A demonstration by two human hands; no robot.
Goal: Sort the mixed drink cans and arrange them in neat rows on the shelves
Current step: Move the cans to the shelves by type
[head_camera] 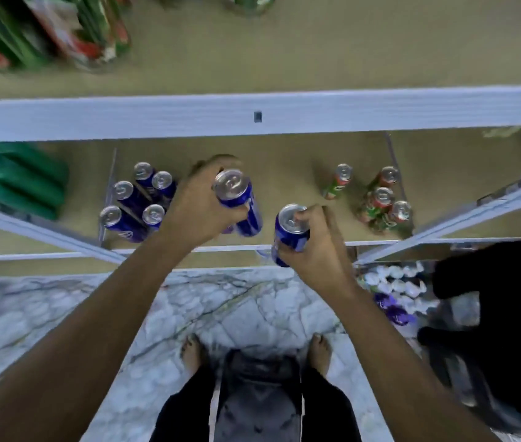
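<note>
My left hand (201, 202) is shut on a blue can (240, 199), held over the middle shelf (284, 161). My right hand (313, 247) grips a second blue can (289, 231) at the shelf's front edge. Several blue cans (134, 202) stand grouped on the left of that shelf, just left of my left hand. On the right side of the same shelf stand several red-and-green cans (380, 199), one of them (339, 181) a little apart to the left.
A white shelf rail (252, 116) crosses above the cans. Green and red packs (45, 30) sit on the upper shelf, green packs (20, 180) on the far left. White diagonal braces (463, 212) flank the bay. A person in black (492, 314) is at right. Marble floor (61, 314) lies below.
</note>
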